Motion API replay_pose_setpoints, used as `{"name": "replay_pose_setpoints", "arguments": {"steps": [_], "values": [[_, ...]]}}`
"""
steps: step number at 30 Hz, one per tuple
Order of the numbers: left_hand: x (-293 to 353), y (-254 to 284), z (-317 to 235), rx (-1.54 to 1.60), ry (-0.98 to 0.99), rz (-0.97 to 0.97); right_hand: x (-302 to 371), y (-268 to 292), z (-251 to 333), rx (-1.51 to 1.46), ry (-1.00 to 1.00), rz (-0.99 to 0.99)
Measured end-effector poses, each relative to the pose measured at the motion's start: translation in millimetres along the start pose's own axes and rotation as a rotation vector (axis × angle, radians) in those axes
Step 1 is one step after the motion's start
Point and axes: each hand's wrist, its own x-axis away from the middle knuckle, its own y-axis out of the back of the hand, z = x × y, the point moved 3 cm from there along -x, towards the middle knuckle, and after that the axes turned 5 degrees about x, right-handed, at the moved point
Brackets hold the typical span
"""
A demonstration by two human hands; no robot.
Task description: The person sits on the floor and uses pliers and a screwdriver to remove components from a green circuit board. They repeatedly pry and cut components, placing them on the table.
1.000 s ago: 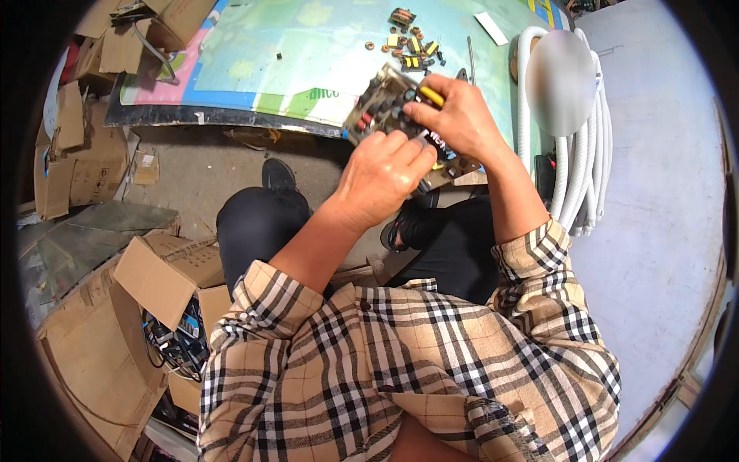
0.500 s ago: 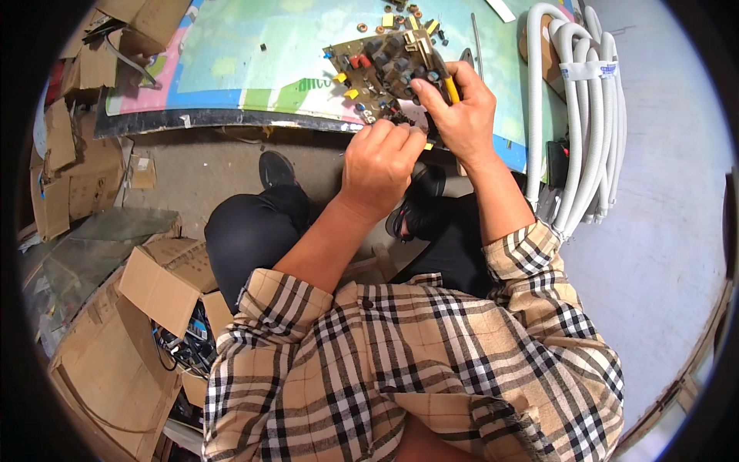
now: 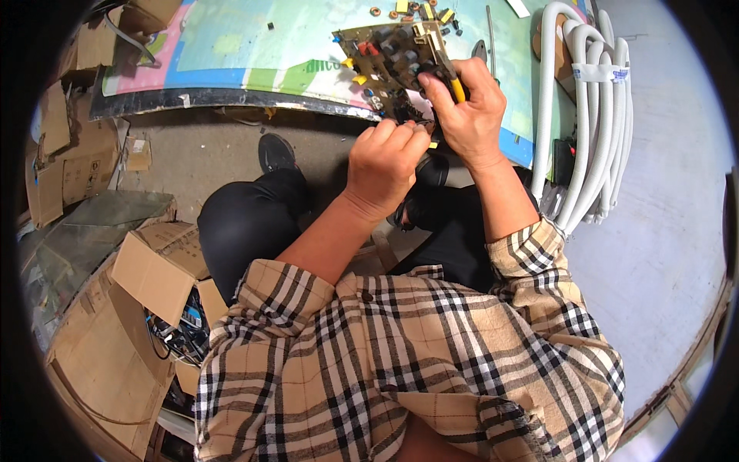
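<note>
A brown circuit board crowded with black, red and yellow components is held tilted above the near edge of the table. My right hand is closed round its right side, thumb on the component face. A yellow, handle-like piece shows beside that thumb; the rest of it is hidden. My left hand is closed at the board's near corner, knuckles up. Its fingertips pinch there, and any small part between them is hidden. Small loose components lie on the table beyond the board.
The table has a colourful printed top and a dark front edge. A thin metal rod lies on it. Coiled white corrugated hose hangs at the right. Cardboard boxes, one with cables, stand at the left. My knees are below.
The board and both hands shift slightly rightward in view, and the board tilts steeper. Both hands keep their grip. The whole scene shifts a little too, as the view moves.
</note>
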Motion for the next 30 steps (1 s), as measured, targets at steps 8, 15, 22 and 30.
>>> {"name": "replay_pose_setpoints", "arguments": {"steps": [8, 15, 22, 30], "values": [[1.9, -1.7, -2.1, -0.009, 0.074, -0.069, -1.0, -2.8, -4.4, 0.001, -0.072, -0.01], [5.6, -3.5, -2.2, -0.023, 0.108, -0.067, -2.5, -6.7, -7.0, -0.014, -0.107, -0.018], [8.4, -8.6, -1.7, -0.028, 0.122, -0.116, -5.4, -8.8, -9.1, 0.022, -0.103, -0.007], [12.0, -11.7, -0.3, -0.042, 0.118, -0.15, -7.9, -10.1, -4.4, 0.025, -0.083, 0.008]]}}
